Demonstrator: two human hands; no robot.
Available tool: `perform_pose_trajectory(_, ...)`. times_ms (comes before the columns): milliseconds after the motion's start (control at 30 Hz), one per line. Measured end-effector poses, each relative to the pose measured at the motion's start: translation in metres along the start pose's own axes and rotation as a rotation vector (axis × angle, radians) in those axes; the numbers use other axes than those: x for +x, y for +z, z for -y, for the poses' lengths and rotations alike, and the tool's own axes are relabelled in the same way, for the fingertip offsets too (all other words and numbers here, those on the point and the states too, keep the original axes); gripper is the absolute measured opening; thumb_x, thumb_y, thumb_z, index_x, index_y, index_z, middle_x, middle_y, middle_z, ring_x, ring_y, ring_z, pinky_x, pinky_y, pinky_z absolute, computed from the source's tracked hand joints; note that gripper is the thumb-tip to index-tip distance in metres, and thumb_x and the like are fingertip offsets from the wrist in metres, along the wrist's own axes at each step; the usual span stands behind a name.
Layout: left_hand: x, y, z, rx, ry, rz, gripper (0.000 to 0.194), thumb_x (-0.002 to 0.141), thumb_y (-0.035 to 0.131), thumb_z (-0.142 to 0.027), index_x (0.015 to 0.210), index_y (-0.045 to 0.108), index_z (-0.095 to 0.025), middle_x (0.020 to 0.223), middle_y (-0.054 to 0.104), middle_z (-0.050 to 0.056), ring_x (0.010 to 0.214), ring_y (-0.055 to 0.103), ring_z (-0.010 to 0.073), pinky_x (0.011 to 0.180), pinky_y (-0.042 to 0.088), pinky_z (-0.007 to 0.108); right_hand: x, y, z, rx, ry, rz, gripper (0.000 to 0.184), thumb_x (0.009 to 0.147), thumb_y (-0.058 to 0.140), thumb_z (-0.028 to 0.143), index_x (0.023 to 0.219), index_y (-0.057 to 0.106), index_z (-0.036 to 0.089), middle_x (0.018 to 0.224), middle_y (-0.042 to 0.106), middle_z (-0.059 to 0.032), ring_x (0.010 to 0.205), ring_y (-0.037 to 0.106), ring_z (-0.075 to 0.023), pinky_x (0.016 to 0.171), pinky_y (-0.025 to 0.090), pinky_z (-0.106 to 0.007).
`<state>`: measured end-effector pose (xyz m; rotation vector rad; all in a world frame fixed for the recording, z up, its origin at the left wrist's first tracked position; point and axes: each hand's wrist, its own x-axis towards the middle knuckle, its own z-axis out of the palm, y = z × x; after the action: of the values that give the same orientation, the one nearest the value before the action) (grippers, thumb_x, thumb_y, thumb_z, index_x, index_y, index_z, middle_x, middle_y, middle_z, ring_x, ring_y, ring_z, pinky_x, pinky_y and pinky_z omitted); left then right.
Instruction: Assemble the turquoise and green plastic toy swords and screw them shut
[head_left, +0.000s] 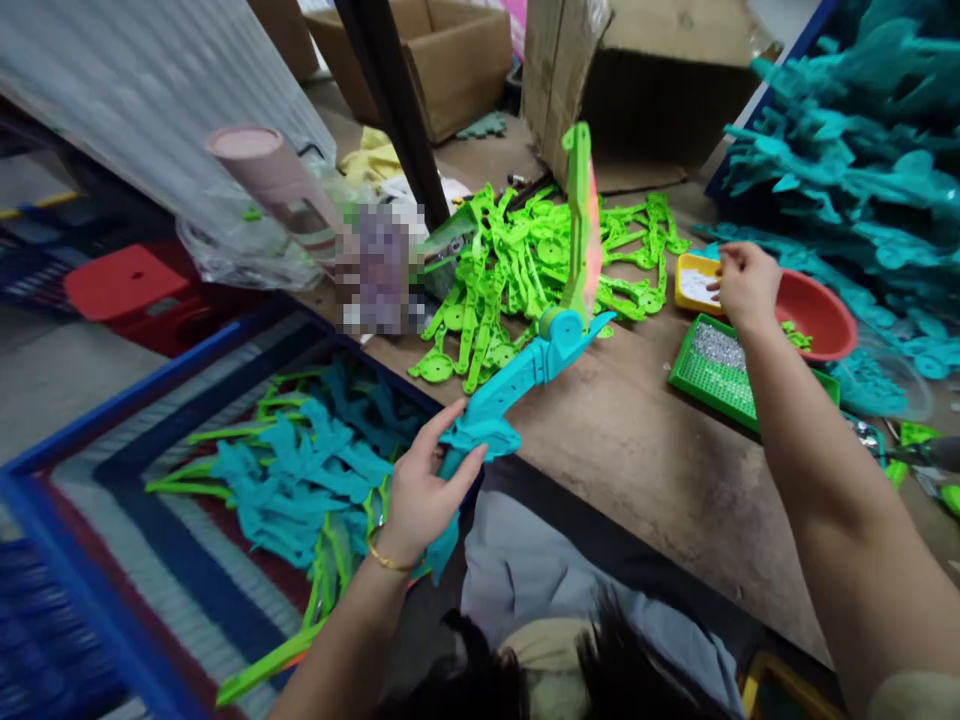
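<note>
- Head view, centre: the left hand (420, 495), with a bracelet at its wrist, has its thumb and fingers closed around the lower end of a turquoise piece (510, 385). The piece slants up and away over the near edge of the table (645, 440).
- A green arm (577, 230), bearing an orange strip, rises from the far end of the piece.
- Right: the right hand (752, 288) is at a yellow tray (684, 297) of white contents, its fingers bent close together; whether they grip anything cannot be told.
- Around that hand: a red bowl (832, 315) to the right, a green tray (709, 398) of small silvery parts nearer.
- Beyond the piece: a heap of green parts (517, 265).
- Left, near: a blue crate (45, 535) containing turquoise and green pieces (300, 480).
- Far right: stacked turquoise parts (862, 165).
</note>
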<state>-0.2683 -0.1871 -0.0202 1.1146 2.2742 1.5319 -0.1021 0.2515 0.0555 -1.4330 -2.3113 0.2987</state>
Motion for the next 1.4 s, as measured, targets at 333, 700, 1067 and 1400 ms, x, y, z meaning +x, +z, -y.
perform_pose_trajectory(333,-0.016,0.040,-0.045,-0.075,0.136,0.013,0.049,0.081,0.073,-0.030,0.127,0.059,-0.022,0.116,0.069,0.006,0.096,0.069,0.0192,0.082,0.058,0.029,-0.225,-0.018,0.089,0.521,-0.481,0.057,0.009,0.091,0.055,0.027,0.091,0.061,0.020,0.079,0.068,-0.0016,0.065,0.062,-0.0113,0.060,0.049,-0.025)
perform_pose_trajectory(700,-0.026,0.058,-0.072,-0.006,0.304,0.047,0.050,0.081,0.072,-0.024,0.129,0.058,-0.022,0.123,0.068,0.006,0.105,0.069,0.0219,0.095,0.056,0.034,-0.238,-0.024,0.066,0.267,-0.603,-0.109,0.020,0.097,0.043,0.025,0.092,0.061,0.019,0.080,0.068,-0.0051,0.070,0.060,-0.0145,0.066,0.045,-0.027)
perform_pose_trajectory(1067,-0.044,0.059,-0.066,-0.163,0.275,0.065,0.066,0.081,0.072,-0.024,0.140,0.043,-0.023,0.124,0.064,0.008,0.102,0.068,0.0182,0.088,0.056,0.028,-0.248,-0.031,0.069,0.292,-0.687,-0.276,0.006,0.091,0.059,0.025,0.088,0.061,0.020,0.071,0.064,-0.0014,0.062,0.059,-0.0133,0.058,0.043,-0.026)
perform_pose_trajectory(1400,-0.103,-0.025,0.031,-0.479,-0.479,-0.535,0.065,0.063,0.086,-0.033,0.118,0.053,-0.023,0.089,0.065,-0.001,0.072,0.067,0.0143,0.069,0.057,0.027,-0.269,0.004,0.126,0.581,-0.892,0.181,0.043,0.091,0.063,0.031,0.131,0.051,0.022,0.087,0.068,-0.0012,0.061,0.060,-0.0096,0.057,0.050,-0.022)
